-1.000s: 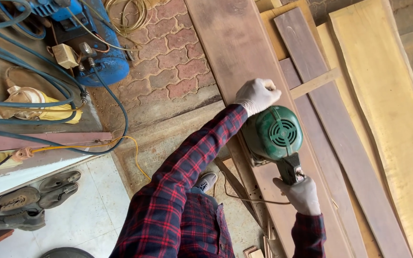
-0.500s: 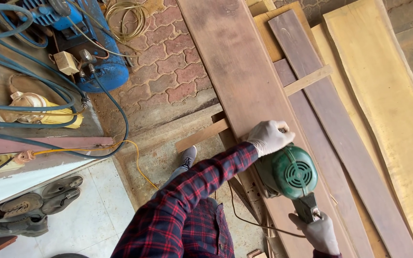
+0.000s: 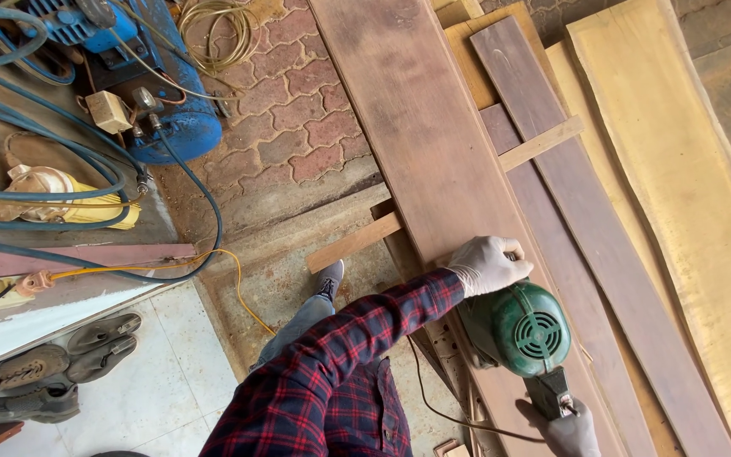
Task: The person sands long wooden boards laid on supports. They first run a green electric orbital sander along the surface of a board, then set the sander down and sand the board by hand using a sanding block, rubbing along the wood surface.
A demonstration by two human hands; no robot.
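A green power sander (image 3: pixel 518 328) is sitting flat on a long dark brown plank (image 3: pixel 433 161), low on the board's length. The left hand (image 3: pixel 488 264), in a pale glove, is clenched over the front knob of the tool, just ahead of the round motor housing. The right hand (image 3: pixel 568 430), gloved as well, is grasping the black rear handle (image 3: pixel 552 393) behind the housing, partly cut off by the frame's lower edge. A thin cord (image 3: pixel 442 406) is trailing from the tool, below the left forearm in its red checked sleeve (image 3: pixel 365 338). Beyond the right hand, narrower dark boards (image 3: pixel 568 169) and pale yellow slabs (image 3: pixel 678 169) are lying side by side. Far out past the left hand, a blue air compressor (image 3: pixel 171 93) with blue hoses (image 3: pixel 61 161) is standing on brick paving (image 3: pixel 298 110).
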